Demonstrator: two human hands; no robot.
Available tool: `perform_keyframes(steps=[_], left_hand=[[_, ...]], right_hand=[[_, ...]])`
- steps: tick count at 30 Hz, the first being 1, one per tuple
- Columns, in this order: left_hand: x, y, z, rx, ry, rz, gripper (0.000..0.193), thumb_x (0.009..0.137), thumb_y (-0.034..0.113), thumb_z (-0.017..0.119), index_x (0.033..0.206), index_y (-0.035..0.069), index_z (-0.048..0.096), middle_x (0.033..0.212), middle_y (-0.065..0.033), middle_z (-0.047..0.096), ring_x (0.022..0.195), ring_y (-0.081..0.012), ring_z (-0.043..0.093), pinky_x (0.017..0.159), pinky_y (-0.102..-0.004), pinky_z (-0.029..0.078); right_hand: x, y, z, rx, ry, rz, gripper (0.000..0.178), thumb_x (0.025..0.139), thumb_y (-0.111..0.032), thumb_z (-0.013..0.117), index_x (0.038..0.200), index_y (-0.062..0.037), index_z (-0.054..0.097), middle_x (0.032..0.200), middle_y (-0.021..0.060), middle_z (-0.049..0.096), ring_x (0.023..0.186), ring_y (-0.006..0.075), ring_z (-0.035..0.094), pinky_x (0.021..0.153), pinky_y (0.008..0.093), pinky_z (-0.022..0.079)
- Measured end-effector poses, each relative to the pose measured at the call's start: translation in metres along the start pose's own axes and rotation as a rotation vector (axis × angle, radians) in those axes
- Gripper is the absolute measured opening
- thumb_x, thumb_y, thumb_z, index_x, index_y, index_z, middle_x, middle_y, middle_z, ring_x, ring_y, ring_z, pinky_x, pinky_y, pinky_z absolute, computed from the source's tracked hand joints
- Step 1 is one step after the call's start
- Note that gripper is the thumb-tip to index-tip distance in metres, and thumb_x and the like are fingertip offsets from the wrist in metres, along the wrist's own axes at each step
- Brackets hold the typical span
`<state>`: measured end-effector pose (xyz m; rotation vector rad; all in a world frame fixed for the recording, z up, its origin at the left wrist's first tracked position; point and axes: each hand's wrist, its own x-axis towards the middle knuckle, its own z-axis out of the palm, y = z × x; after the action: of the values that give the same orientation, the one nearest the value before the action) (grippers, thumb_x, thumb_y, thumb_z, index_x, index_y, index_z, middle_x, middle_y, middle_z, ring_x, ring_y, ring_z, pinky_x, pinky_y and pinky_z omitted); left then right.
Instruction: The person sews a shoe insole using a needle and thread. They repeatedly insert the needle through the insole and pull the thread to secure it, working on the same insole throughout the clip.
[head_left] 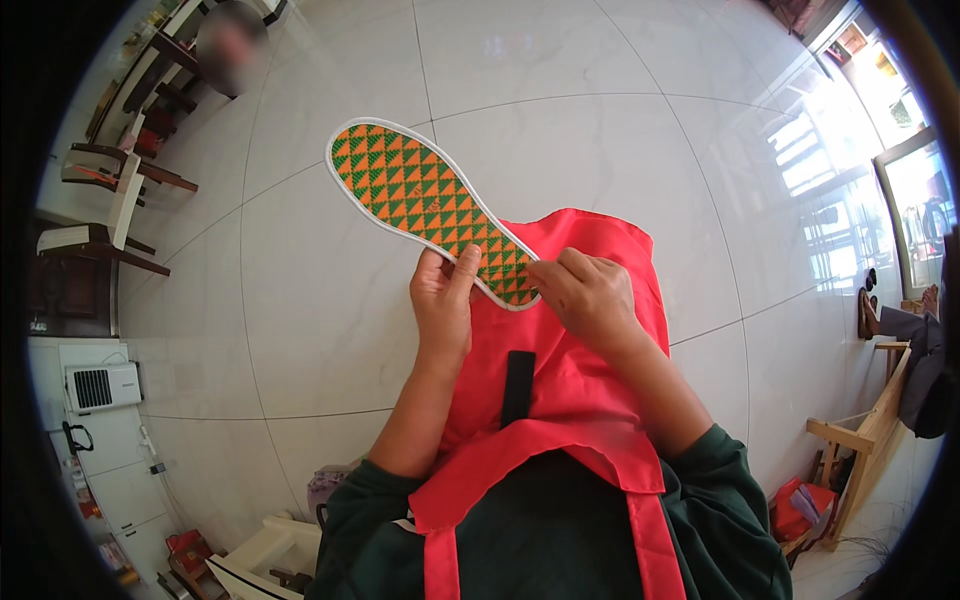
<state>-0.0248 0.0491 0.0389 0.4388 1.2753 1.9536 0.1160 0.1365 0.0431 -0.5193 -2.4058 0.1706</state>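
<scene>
A shoe insole with an orange and green triangle pattern and a white edge is held out over the floor, its toe pointing up and left. My left hand grips its heel end, thumb on the patterned face. My right hand pinches the heel's right edge with closed fingers. Both hands are above my lap, which is covered by a red apron over a dark green top.
Glossy white floor tiles spread all around. Dark wooden chairs stand at the left, a white appliance at lower left. A wooden bench with another person's legs is at the right, near bright glass doors.
</scene>
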Motion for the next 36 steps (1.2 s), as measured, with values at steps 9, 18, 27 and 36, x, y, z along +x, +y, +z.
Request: perform_keyframes(steps=[9, 18, 27, 36], left_hand=[[0.002, -0.010, -0.007, 0.167, 0.084, 0.146, 0.014, 0.092, 0.008, 0.056, 0.103, -0.001, 0.056, 0.095, -0.0030, 0.060, 0.084, -0.0065, 0.055, 0.074, -0.0226, 0.047], [0.001, -0.005, -0.004, 0.170, 0.054, 0.152, 0.010, 0.092, 0.008, 0.056, 0.097, 0.000, 0.056, 0.091, -0.0028, 0.060, 0.078, -0.0053, 0.054, 0.067, -0.0215, 0.045], [-0.002, 0.002, -0.005, 0.195, -0.111, 0.147, 0.012, 0.090, 0.010, 0.060, 0.097, 0.000, 0.058, 0.086, -0.0014, 0.061, 0.075, -0.0050, 0.054, 0.067, -0.0208, 0.045], [0.000, -0.014, 0.000, 0.073, 0.139, 0.202, 0.014, 0.092, 0.008, 0.055, 0.104, 0.000, 0.057, 0.092, -0.0022, 0.061, 0.080, -0.0044, 0.054, 0.067, -0.0200, 0.045]], right_hand=[[-0.010, -0.006, 0.005, 0.315, -0.083, 0.234, 0.015, 0.070, -0.003, 0.065, 0.069, -0.0050, 0.050, 0.060, 0.0032, 0.047, 0.046, 0.0160, 0.049, 0.040, 0.0287, 0.039], [0.004, -0.010, -0.006, 0.345, 0.022, 0.253, 0.010, 0.074, -0.005, 0.066, 0.081, -0.0070, 0.059, 0.063, 0.0023, 0.047, 0.047, 0.0151, 0.048, 0.042, 0.0282, 0.039], [-0.001, 0.002, 0.016, -0.043, -0.011, -0.076, 0.013, 0.072, -0.007, 0.064, 0.075, -0.0077, 0.051, 0.060, 0.0018, 0.036, 0.043, 0.0130, 0.043, 0.039, 0.0277, 0.038], [0.001, -0.022, -0.020, 0.835, -0.555, 0.675, 0.011, 0.081, -0.009, 0.062, 0.084, -0.0033, 0.053, 0.068, 0.0027, 0.054, 0.051, 0.0098, 0.049, 0.048, 0.0252, 0.042]])
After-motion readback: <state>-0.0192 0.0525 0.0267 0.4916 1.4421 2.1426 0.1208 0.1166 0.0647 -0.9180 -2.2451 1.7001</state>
